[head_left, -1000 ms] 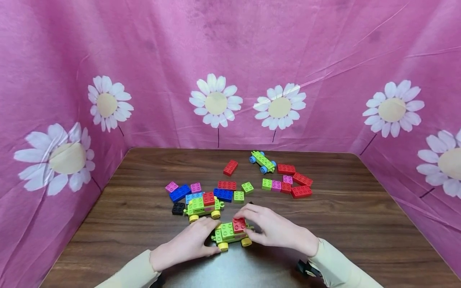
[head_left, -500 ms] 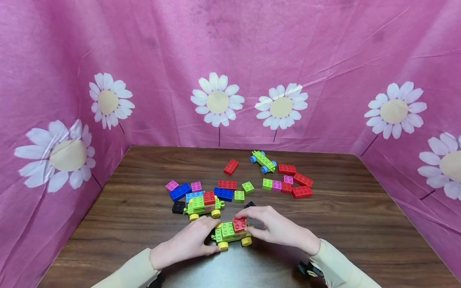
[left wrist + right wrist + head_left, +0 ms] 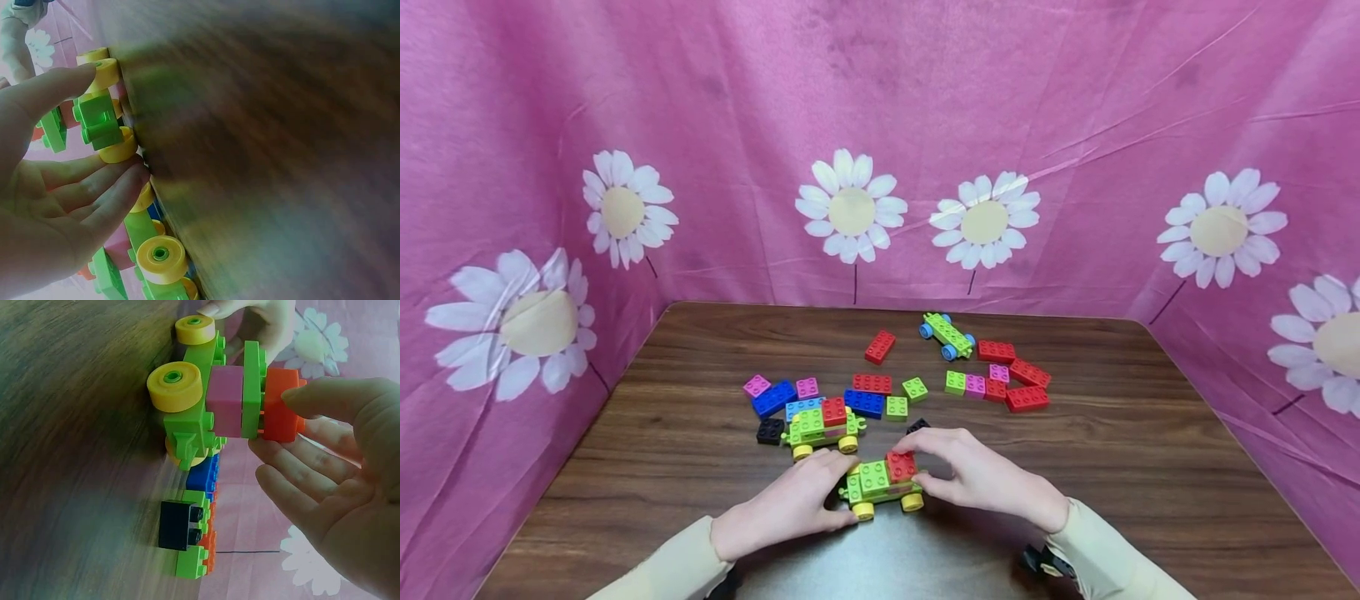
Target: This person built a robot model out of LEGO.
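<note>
A toy car (image 3: pixel 872 479) with a green base and yellow wheels stands at the table's near middle. My left hand (image 3: pixel 790 504) holds its left end, thumb at one yellow wheel (image 3: pixel 106 74) and fingers by the opposite wheel (image 3: pixel 119 147). My right hand (image 3: pixel 985 475) pinches a red brick (image 3: pixel 280 403) at the car's right end. That brick lies on a thin green brick (image 3: pixel 252 387), above a pink brick (image 3: pixel 225 400). Whether the red brick is pressed fully down, I cannot tell. A similar car (image 3: pixel 812 429) stands just behind.
Behind the cars lie several loose bricks, among them a blue brick (image 3: pixel 864 404) and a black brick (image 3: pixel 770 431). Another black brick (image 3: pixel 917 426) lies just beyond my right hand. A green base with blue wheels (image 3: pixel 947 335) stands farther back, with red bricks (image 3: pixel 1028 398) nearby.
The red brick sits slightly further right on the car, and my right fingers have shifted with it. More of the black brick beyond my right hand shows. My left hand keeps its place.
</note>
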The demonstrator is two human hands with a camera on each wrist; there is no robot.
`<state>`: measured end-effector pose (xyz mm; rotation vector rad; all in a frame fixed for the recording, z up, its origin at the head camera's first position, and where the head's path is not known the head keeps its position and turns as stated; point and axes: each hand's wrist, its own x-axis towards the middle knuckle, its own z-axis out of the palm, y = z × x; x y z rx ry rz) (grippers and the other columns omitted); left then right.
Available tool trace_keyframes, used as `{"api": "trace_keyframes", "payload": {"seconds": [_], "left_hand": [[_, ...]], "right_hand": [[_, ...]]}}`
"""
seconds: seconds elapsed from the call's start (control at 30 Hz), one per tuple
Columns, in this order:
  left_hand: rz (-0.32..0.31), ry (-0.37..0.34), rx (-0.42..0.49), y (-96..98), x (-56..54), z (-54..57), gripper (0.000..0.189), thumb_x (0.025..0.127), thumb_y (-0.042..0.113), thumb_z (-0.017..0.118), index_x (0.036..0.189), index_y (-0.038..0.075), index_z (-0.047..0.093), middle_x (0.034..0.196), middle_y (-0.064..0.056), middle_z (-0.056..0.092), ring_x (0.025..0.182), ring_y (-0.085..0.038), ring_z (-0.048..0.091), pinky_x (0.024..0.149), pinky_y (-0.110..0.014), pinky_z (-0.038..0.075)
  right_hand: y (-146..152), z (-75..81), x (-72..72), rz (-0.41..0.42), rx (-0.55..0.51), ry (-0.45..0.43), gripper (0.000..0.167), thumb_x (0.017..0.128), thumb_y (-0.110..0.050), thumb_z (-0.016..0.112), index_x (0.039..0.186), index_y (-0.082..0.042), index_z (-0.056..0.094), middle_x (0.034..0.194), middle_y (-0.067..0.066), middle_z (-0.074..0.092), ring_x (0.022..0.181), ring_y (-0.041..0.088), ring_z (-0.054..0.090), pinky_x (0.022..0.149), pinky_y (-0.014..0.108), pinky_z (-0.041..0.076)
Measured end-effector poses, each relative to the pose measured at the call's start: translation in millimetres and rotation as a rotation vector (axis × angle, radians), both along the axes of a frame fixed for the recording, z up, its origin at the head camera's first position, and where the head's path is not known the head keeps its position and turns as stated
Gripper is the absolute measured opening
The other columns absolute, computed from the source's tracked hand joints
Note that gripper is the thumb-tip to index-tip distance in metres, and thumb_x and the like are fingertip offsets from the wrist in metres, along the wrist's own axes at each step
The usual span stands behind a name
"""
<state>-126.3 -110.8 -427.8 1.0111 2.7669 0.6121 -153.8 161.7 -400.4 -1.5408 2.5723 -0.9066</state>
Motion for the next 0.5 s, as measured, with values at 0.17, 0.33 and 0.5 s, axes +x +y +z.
{"api": "trace_keyframes", "payload": {"seconds": [0.17,0.33,0.5], "left_hand": [[0.003,-0.002,-0.002,0.2,0.1,-0.6,0.061,0.083,0.033,0.078,0.130,-0.001,0.059,0.126,-0.012,0.066,0.117,-0.027,0.062,0.097,-0.043,0.053],[0.001,0.017,-0.002,0.1,1.0,-0.5,0.061,0.083,0.033,0.079,0.130,-0.001,0.059,0.125,-0.012,0.067,0.115,-0.026,0.062,0.096,-0.043,0.053],[-0.002,0.015,-0.005,0.3,0.4,0.2,0.061,0.083,0.033,0.078,0.130,-0.001,0.058,0.125,-0.011,0.066,0.116,-0.026,0.062,0.097,-0.043,0.053]], "right_hand": [[-3.2,2.9,1.8,-0.015,0.017,-0.006,0.032,0.089,-0.008,0.070,0.120,-0.007,0.063,0.117,0.002,0.070,0.104,0.010,0.067,0.088,0.033,0.059],[-6.5,3.1,3.7,-0.030,0.012,0.027,0.030,0.090,-0.016,0.073,0.118,-0.007,0.065,0.113,0.002,0.072,0.102,0.010,0.068,0.087,0.030,0.059],[-7.6,0.6,3.7,-0.056,-0.012,0.018,0.025,0.091,-0.016,0.072,0.114,-0.008,0.067,0.110,0.002,0.073,0.100,0.010,0.069,0.085,0.031,0.060]]}}
